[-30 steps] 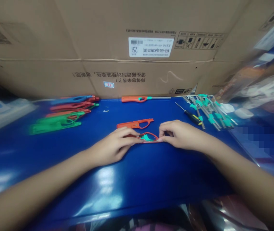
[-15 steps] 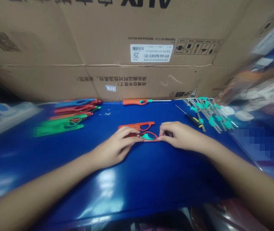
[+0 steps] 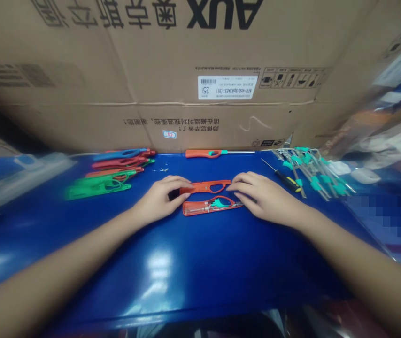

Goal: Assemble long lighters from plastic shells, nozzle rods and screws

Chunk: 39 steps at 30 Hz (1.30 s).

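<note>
Two orange plastic shell halves lie side by side on the blue table (image 3: 200, 263). The far orange half (image 3: 205, 187) is gripped at its left end by my left hand (image 3: 160, 199) and at its right end by my right hand (image 3: 262, 197). The near orange half (image 3: 209, 206) lies flat with a teal trigger and metal parts inside; no fingers are on it, though my right hand lies just beside its right end.
A pile of green, red and blue shell halves (image 3: 111, 171) lies at the left. An assembled orange lighter (image 3: 209, 153) lies against the cardboard box (image 3: 186, 70). A yellow-handled screwdriver (image 3: 285, 177) and several teal-tipped metal rods (image 3: 313, 173) are at the right.
Both hands have left the near half with the teal trigger and moved up to the far half, taking hold of its two ends. The view has tilted up slightly.
</note>
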### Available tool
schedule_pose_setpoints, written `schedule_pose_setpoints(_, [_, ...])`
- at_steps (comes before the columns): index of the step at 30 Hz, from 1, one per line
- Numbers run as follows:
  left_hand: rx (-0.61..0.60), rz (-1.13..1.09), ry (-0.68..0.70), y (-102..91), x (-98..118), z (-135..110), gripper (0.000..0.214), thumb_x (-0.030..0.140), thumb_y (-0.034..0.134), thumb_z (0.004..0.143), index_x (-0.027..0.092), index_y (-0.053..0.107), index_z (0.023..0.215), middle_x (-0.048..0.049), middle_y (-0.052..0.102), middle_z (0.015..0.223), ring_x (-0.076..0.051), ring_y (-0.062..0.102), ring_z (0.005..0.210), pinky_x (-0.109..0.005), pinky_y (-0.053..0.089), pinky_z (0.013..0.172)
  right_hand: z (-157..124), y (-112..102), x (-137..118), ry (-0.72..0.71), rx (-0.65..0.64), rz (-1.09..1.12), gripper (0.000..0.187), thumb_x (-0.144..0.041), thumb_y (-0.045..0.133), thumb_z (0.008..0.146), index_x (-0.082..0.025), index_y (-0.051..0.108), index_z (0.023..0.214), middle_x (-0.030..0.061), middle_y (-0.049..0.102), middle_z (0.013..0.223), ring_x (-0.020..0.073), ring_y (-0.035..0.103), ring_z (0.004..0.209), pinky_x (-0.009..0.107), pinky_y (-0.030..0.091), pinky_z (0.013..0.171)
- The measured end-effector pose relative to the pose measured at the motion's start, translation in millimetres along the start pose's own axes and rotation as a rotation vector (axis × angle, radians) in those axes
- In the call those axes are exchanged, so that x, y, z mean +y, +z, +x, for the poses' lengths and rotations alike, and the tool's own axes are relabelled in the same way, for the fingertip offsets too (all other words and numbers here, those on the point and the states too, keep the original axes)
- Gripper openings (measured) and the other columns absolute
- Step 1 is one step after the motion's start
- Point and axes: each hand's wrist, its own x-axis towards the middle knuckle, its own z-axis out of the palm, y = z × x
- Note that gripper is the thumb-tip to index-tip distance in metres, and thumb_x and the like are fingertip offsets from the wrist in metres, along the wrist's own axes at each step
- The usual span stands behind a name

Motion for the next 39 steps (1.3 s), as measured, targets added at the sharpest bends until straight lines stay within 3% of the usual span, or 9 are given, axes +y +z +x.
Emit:
schedule_pose_setpoints(4, [0.043, -0.019, -0.017, 2.4, 3.1, 0.5, 0.027, 0.033, 0.051, 0.101, 0.018, 0.072, 0.109, -0.0091, 0.074, 0.113, -0.023, 0.068, 0.107, -0.040, 0.054, 0.097, -0.2, 3.2, -1.5, 0.035, 0.060, 0.007, 0.036, -0.019, 0.050, 0.098, -0.019, 0.059, 0.133, 0.0140, 0.059, 0.132, 0.0295, 0.055, 0.120, 0.049, 0.048, 0.100])
schedule_pose_setpoints(8, [0.120, -0.066, -0.181, 0.6, 21.4, -0.7, 0.033, 0.038, 0.047, 0.102, 0.016, 0.071, 0.097, -0.0051, 0.075, 0.091, -0.018, 0.069, 0.081, -0.029, 0.054, 0.077, 0.7, 5.5, -5.7, 0.034, 0.141, 0.046, 0.053, -0.031, 0.060, 0.096, -0.021, 0.046, 0.146, 0.0152, 0.052, 0.144, 0.0309, 0.050, 0.130, 0.051, 0.046, 0.106])
schedule_pose_setpoints(11, [0.126, -0.183, -0.327, -3.4, 40.5, -1.6, 0.034, 0.043, 0.050, 0.100, 0.016, 0.071, 0.097, -0.0037, 0.075, 0.089, -0.017, 0.069, 0.077, -0.025, 0.053, 0.071, 1.6, 8.4, -9.9, -0.010, 0.178, 0.085, 0.052, -0.036, 0.063, 0.095, -0.022, 0.048, 0.143, 0.0131, 0.059, 0.138, 0.0288, 0.056, 0.123, 0.049, 0.047, 0.103])
schedule_pose_setpoints(15, [-0.022, -0.460, -0.524, -9.2, 58.1, -1.5, 0.040, 0.049, 0.053, 0.096, 0.013, 0.071, 0.096, -0.0015, 0.070, 0.067, -0.015, 0.065, 0.056, -0.025, 0.053, 0.059, 2.2, 14.1, -14.9, -0.016, 0.219, 0.192, 0.037, -0.036, 0.062, 0.096, -0.021, 0.058, 0.130, 0.0108, 0.067, 0.120, 0.0258, 0.062, 0.109, 0.045, 0.049, 0.097])
schedule_pose_setpoints(18, [-0.058, -0.519, -0.577, -11.9, 61.9, -3.4, 0.042, 0.049, 0.055, 0.094, 0.012, 0.072, 0.104, -0.0033, 0.072, 0.070, -0.016, 0.066, 0.058, -0.027, 0.054, 0.060, 3.2, 16.3, -16.4, 0.000, 0.177, 0.231, 0.032, -0.033, 0.061, 0.097, -0.020, 0.060, 0.126, 0.0113, 0.067, 0.117, 0.0250, 0.062, 0.106, 0.043, 0.050, 0.094])
schedule_pose_setpoints(22, [0.001, -0.306, -0.364, -13.5, 57.8, -10.0, 0.038, 0.046, 0.067, 0.089, 0.018, 0.073, 0.114, -0.0080, 0.075, 0.107, -0.020, 0.071, 0.090, -0.033, 0.057, 0.081, 5.0, 15.7, -15.0, 0.013, 0.113, 0.188, 0.030, -0.029, 0.056, 0.099, -0.019, 0.057, 0.127, 0.0130, 0.065, 0.120, 0.0268, 0.060, 0.110, 0.045, 0.048, 0.095])
schedule_pose_setpoints(25, [-0.036, -0.100, -0.142, -14.1, 51.4, -13.9, 0.039, 0.041, 0.070, 0.089, 0.019, 0.070, 0.120, -0.0083, 0.071, 0.114, -0.021, 0.068, 0.099, -0.035, 0.054, 0.090, 5.5, 15.6, -14.0, 0.012, 0.086, 0.163, 0.028, -0.028, 0.054, 0.100, -0.018, 0.057, 0.126, 0.0134, 0.063, 0.120, 0.0274, 0.059, 0.110, 0.046, 0.048, 0.096])
schedule_pose_setpoints(27, [-0.074, -0.034, -0.071, -14.4, 47.9, -15.1, 0.036, 0.039, 0.067, 0.093, 0.018, 0.068, 0.122, -0.0085, 0.070, 0.113, -0.021, 0.067, 0.099, -0.035, 0.054, 0.090, 5.2, 16.2, -13.8, 0.010, 0.076, 0.167, 0.029, -0.031, 0.054, 0.101, -0.018, 0.057, 0.126, 0.0129, 0.063, 0.118, 0.0269, 0.058, 0.108, 0.046, 0.048, 0.095])
schedule_pose_setpoints(39, [-0.166, 0.093, -0.048, -8.2, 43.6, -19.3, 0.035, 0.037, 0.064, 0.095, 0.017, 0.067, 0.125, -0.0097, 0.065, 0.112, -0.023, 0.063, 0.100, -0.039, 0.054, 0.092, 5.5, 21.3, -15.4, 0.012, -0.024, 0.156, 0.034, -0.037, 0.055, 0.100, -0.021, 0.057, 0.129, 0.0121, 0.059, 0.123, 0.0272, 0.056, 0.111, 0.045, 0.048, 0.094])
